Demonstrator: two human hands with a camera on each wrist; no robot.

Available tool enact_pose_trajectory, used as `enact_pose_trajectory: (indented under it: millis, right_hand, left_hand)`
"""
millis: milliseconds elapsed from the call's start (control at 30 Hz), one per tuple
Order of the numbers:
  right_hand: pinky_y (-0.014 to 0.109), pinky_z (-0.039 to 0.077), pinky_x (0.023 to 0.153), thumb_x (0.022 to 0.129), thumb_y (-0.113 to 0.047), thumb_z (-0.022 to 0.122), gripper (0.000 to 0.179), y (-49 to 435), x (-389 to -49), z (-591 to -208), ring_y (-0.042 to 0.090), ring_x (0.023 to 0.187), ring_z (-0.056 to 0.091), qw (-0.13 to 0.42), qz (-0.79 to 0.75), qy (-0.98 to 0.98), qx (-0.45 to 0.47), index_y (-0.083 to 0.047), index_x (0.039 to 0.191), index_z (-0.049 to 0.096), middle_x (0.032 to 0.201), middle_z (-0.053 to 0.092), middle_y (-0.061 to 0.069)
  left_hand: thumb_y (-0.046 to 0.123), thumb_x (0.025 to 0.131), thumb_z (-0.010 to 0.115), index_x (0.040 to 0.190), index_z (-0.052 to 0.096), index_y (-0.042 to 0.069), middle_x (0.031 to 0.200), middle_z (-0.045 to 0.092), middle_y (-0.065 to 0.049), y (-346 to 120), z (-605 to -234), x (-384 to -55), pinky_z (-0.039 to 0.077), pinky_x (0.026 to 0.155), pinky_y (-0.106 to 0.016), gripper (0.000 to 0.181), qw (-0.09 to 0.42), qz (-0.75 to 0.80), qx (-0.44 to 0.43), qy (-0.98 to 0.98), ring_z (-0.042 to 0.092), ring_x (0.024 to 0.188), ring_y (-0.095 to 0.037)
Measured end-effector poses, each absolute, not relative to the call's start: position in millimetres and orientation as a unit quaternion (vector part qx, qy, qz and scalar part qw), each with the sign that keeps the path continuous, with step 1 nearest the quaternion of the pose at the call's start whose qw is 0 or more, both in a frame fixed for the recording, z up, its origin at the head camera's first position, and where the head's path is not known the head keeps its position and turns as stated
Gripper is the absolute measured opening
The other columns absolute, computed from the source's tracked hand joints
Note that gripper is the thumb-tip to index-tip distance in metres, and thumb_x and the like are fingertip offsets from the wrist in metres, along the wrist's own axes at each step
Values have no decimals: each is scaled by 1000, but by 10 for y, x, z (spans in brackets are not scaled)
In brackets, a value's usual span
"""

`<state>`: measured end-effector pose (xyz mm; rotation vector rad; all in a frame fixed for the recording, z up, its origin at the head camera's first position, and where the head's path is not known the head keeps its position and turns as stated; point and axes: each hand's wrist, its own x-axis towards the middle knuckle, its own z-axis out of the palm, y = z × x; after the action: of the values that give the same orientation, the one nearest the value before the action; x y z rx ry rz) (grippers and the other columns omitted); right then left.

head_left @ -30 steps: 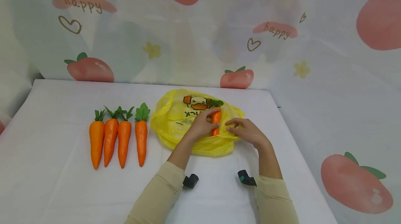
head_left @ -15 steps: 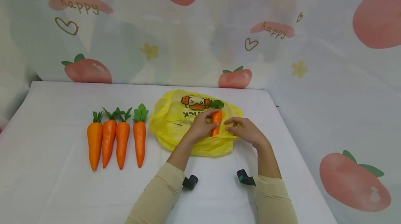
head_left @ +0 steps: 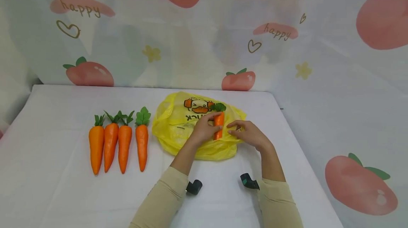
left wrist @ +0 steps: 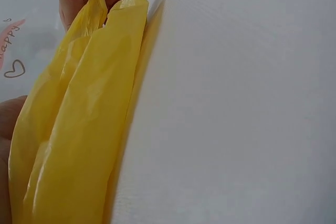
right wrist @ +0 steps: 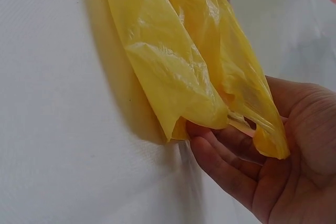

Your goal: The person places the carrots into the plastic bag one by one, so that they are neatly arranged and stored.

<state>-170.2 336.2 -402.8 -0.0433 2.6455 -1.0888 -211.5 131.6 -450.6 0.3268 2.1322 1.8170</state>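
Note:
My left hand (head_left: 203, 128) grips an orange carrot (head_left: 218, 121) with green leaves, held upright over the yellow plastic bag (head_left: 172, 128). The carrot's lower tip is hidden behind the bag's near edge. At the bag's right side, my right hand (head_left: 250, 134) holds the mouth's rim between curled fingers and thumb. In the right wrist view, the fingers (right wrist: 226, 169) hook beneath the yellow film (right wrist: 163, 66). The left wrist view has the bag's side (left wrist: 94, 108) covering most of the left hand (left wrist: 5, 145); the carrot is out of sight there.
Several carrots (head_left: 124, 146) lie side by side on the white tablecloth (head_left: 63, 192), left of the bag, leaves pointing away. A printed fabric backdrop (head_left: 191, 43) rises behind the table. Black wrist cameras (head_left: 194, 187) jut inward from both forearms.
The head view has shifted slightly. Hands, carrot and bag keep almost the same places relative to one another.

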Motion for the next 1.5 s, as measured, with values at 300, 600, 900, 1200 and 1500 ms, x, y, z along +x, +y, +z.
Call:
enact_pose_trajectory:
  millis: [300, 600, 900, 1200, 1500]
  right_hand:
    - [36, 47, 74, 101, -25, 69, 28, 3377, -1687, -4032, 30, 97, 51, 143, -374, 916, -11, -9, 123, 73, 103, 59, 12]
    - [36, 48, 76, 101, -26, 69, 28, 3364, -1700, -4006, 30, 99, 51, 143, -370, 918, -17, -9, 123, 73, 105, 60, 12]
    - [36, 48, 78, 101, -28, 69, 31, 3351, -1720, -4012, 30, 101, 50, 147, -361, 921, -11, -9, 125, 72, 107, 59, 12]
    - [37, 48, 80, 101, -28, 69, 31, 3355, -1727, -4071, 30, 105, 49, 147, -367, 918, -14, -8, 125, 72, 108, 59, 11]
    - [37, 46, 79, 102, -30, 68, 32, 3397, -1717, -4076, 31, 104, 49, 146, -351, 925, -6, -10, 126, 72, 110, 58, 12]
  left_hand:
    - [5, 95, 76, 147, 60, 21, 137, 57, -10, 1286, -4465, -2103, 56, 66, -31, 57, 175, 625, 137, 748, 62, 84, -22]
    - [5, 94, 77, 147, 58, 14, 136, 58, -13, 1141, -4322, -2077, 51, 59, -27, 58, 166, 600, 154, 767, 58, 67, -19]
    - [9, 95, 77, 145, 61, 15, 146, 49, -22, 907, -4243, -2093, 55, 76, -37, 53, 165, 638, 145, 738, 60, 97, -28]
    - [8, 96, 74, 141, 64, 23, 145, 52, -17, 690, -4184, -2035, 54, 93, -51, 48, 177, 678, 127, 702, 61, 107, -29]
    - [12, 96, 76, 140, 64, 24, 145, 52, -16, 420, -4134, -1915, 52, 95, -55, 47, 168, 695, 121, 688, 61, 110, -30]
